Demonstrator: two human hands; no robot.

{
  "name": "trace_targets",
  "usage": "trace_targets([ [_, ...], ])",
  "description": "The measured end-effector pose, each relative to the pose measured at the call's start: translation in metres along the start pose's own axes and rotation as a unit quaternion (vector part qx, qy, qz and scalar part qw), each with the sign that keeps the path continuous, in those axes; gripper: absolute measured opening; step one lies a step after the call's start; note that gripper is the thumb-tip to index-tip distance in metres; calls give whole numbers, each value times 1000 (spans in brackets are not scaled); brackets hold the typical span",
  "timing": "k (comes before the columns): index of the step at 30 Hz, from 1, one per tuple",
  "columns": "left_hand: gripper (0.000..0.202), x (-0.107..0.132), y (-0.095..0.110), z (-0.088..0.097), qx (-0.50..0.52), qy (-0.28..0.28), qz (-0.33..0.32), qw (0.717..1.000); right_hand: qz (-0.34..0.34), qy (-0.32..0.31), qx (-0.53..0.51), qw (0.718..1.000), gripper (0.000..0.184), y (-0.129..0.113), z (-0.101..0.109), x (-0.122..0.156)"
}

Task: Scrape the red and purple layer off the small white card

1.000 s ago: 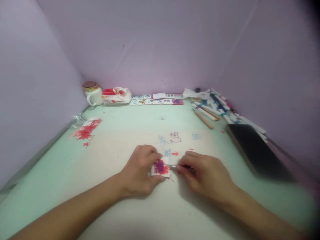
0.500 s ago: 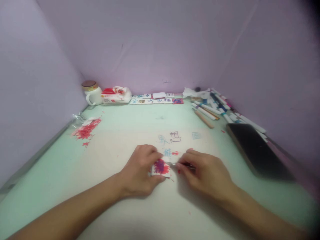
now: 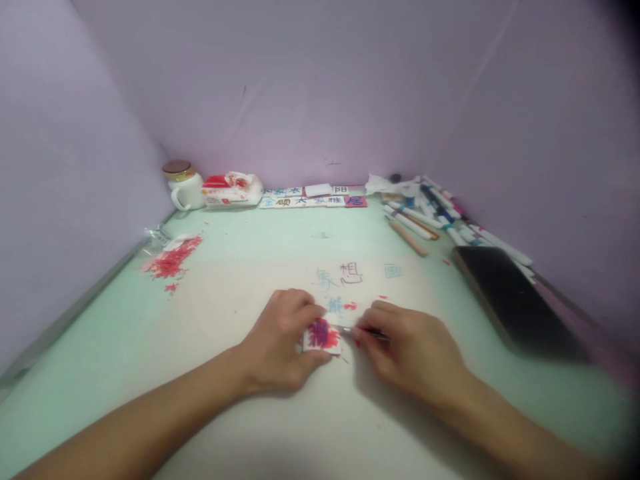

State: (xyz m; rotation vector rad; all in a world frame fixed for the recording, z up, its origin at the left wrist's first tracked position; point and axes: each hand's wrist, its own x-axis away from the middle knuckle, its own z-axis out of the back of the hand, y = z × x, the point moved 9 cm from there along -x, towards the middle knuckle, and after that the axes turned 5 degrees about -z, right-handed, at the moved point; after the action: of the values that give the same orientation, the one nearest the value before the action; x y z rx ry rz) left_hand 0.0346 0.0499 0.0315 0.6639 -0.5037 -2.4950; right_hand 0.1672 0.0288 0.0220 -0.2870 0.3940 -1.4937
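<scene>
A small white square tile (image 3: 330,341) lies on the table, its top coloured red with a purple character. My left hand (image 3: 286,343) grips it between thumb and fingers at its left side. In my right hand (image 3: 400,337) is a thin metal carving knife (image 3: 344,329), pinched low, its tip at the tile's right edge. Most of the handle is hidden in the fingers. Red crumbs lie around the tile, and characters in blue and purple (image 3: 351,272) are drawn on the tabletop just beyond it.
Red shavings (image 3: 173,259) heap at the left. At the back stand a lidded white mug (image 3: 189,192), a tissue pack (image 3: 231,192) and rows of lettered tiles (image 3: 313,202). Markers (image 3: 410,221) and a black phone (image 3: 510,300) lie at the right, beside the wall.
Almost nothing differs. The knife tip has shifted very slightly at the tile's right edge; both hands keep their places and grips.
</scene>
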Motion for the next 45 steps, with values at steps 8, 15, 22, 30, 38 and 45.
trace_targets([
  [8, 34, 1, 0, 0, -5, 0, 1, 1000, 8, -48, 9, 999, 15, -2, -2, -4],
  [15, 34, 1, -2, -1, -9, -1, 5, 1000, 8, -71, 4, 997, 15, -3, -2, -7],
  [22, 34, 2, -1, 1, -8, 4, 9, 1000, 18, -66, -37, 997, 14, -2, -3, -5],
  [30, 34, 1, -2, 0, -1, 3, 12, 1000, -10, -39, -48, 998, 12, 8, 4, -3],
  [38, 32, 2, -4, 1, -13, 20, 24, 999, 21, -2, -39, 999, 15, 4, -1, 0],
  [45, 29, 1, -3, 2, -18, 23, 24, 999, 41, 4, -66, 997, 17, 2, 1, -2],
])
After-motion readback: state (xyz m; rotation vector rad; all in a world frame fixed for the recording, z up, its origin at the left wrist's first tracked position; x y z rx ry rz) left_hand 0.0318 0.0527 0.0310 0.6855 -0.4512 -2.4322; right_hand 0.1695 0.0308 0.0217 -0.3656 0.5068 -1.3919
